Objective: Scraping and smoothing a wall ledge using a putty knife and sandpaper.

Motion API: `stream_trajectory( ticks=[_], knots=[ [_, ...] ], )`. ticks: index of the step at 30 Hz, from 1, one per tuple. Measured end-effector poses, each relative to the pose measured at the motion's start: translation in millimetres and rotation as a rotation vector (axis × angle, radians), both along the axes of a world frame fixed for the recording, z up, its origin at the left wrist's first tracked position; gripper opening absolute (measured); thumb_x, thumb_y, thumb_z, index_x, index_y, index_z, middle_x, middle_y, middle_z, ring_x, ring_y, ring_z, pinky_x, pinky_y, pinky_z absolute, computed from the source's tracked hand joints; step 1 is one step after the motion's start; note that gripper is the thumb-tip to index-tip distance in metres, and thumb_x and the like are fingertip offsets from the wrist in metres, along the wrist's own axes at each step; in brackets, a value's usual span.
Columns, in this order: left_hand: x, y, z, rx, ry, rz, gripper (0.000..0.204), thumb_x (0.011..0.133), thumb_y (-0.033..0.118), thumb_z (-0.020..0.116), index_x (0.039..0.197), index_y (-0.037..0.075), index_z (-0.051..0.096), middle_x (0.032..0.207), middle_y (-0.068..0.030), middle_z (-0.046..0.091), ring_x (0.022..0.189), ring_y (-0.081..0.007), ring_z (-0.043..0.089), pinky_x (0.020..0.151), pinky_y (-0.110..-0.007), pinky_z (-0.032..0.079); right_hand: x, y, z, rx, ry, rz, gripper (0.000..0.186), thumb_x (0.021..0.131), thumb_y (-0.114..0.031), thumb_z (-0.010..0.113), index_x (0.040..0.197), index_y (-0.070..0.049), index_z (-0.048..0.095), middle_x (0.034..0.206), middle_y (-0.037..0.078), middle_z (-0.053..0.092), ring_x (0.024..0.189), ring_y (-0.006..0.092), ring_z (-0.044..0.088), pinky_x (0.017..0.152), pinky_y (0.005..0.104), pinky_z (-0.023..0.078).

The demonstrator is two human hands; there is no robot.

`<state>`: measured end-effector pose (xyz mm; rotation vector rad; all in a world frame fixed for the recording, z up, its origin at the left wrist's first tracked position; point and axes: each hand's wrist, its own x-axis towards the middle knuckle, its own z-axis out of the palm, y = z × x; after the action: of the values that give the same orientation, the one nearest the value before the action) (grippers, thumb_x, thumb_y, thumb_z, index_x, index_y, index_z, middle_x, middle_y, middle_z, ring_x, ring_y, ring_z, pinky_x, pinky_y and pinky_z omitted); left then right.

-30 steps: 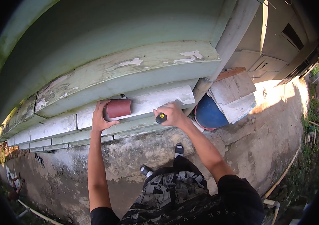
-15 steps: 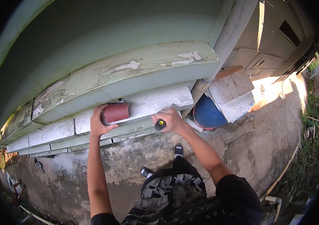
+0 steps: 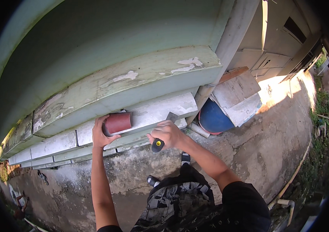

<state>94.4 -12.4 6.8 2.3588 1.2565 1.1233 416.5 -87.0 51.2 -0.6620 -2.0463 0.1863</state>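
Observation:
My left hand (image 3: 102,132) is closed round the left end of a red cylindrical piece (image 3: 119,121), like a rolled sheet, lying along the whitish lower ledge (image 3: 163,103) with peeling paint. My right hand (image 3: 165,134) grips a scraper by its black handle (image 3: 157,145) with a yellow-centred end; the metal blade (image 3: 172,117) points away from me at the ledge's front edge. Whether the blade touches the paint is hard to tell. A pale green, flaking ledge (image 3: 129,75) runs above both hands.
A pipe column (image 3: 203,96) stands right of the ledges, beside a blue tub (image 3: 214,116) under worn boards (image 3: 236,87). My sandalled feet are on stained concrete (image 3: 242,154). Slippers (image 3: 42,178) lie at left; another person (image 3: 19,208) shows at the far left edge.
My right hand and scraper have moved down and left, toward me. My left hand still holds the red piece. The whole view has shifted slightly.

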Motion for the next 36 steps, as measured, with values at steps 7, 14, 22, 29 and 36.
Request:
stream_trajectory(
  ticks=[7, 14, 22, 29, 36],
  knots=[
    [0, -2, -1, 0.001, 0.005, -0.006, 0.096, 0.048, 0.050, 0.094, 0.126, 0.006, 0.059, 0.119, -0.0187, 0.062, 0.105, -0.0390, 0.064, 0.091, -0.046, 0.051, 4, 14, -2, 0.009, 0.018, -0.048, 0.032, 0.080, -0.003, 0.070, 0.059, -0.007, 0.046, 0.050, 0.010, 0.049, 0.045, 0.0294, 0.054, 0.047, 0.0385, 0.043],
    [5, 5, -3, 0.013, -0.013, -0.032, 0.096, 0.049, 0.049, 0.093, 0.127, 0.006, 0.058, 0.118, -0.0182, 0.062, 0.105, -0.0378, 0.064, 0.090, -0.045, 0.051, 48, 49, -38, -0.041, -0.086, -0.285, 0.019, 0.074, -0.009, 0.075, 0.066, -0.009, 0.057, 0.055, 0.009, 0.057, 0.049, 0.0315, 0.059, 0.050, 0.0399, 0.045],
    [3, 3, -3, 0.015, 0.014, -0.020, 0.095, 0.050, 0.047, 0.094, 0.128, 0.006, 0.058, 0.119, -0.0181, 0.062, 0.105, -0.0384, 0.063, 0.091, -0.045, 0.051, 52, 47, -25, 0.028, -0.050, -0.371, 0.031, 0.077, -0.008, 0.074, 0.059, -0.009, 0.048, 0.053, 0.011, 0.054, 0.047, 0.0312, 0.057, 0.050, 0.0391, 0.045],
    [5, 3, -3, 0.000, -0.003, -0.026, 0.095, 0.049, 0.045, 0.095, 0.127, 0.005, 0.058, 0.118, -0.0180, 0.061, 0.105, -0.0374, 0.063, 0.091, -0.045, 0.051, 41, 31, -24, 0.018, 0.046, -0.231, 0.033, 0.077, 0.002, 0.070, 0.058, -0.008, 0.045, 0.051, 0.010, 0.049, 0.044, 0.0308, 0.053, 0.047, 0.0385, 0.042],
    [-1, 3, -5, -0.003, -0.005, -0.027, 0.095, 0.050, 0.046, 0.094, 0.127, 0.004, 0.057, 0.118, -0.0178, 0.060, 0.104, -0.0368, 0.063, 0.092, -0.044, 0.051, 30, 15, 1, 0.017, 0.085, -0.141, 0.032, 0.078, -0.001, 0.072, 0.060, -0.007, 0.047, 0.052, 0.011, 0.051, 0.045, 0.0313, 0.053, 0.046, 0.0395, 0.041]
  ],
)
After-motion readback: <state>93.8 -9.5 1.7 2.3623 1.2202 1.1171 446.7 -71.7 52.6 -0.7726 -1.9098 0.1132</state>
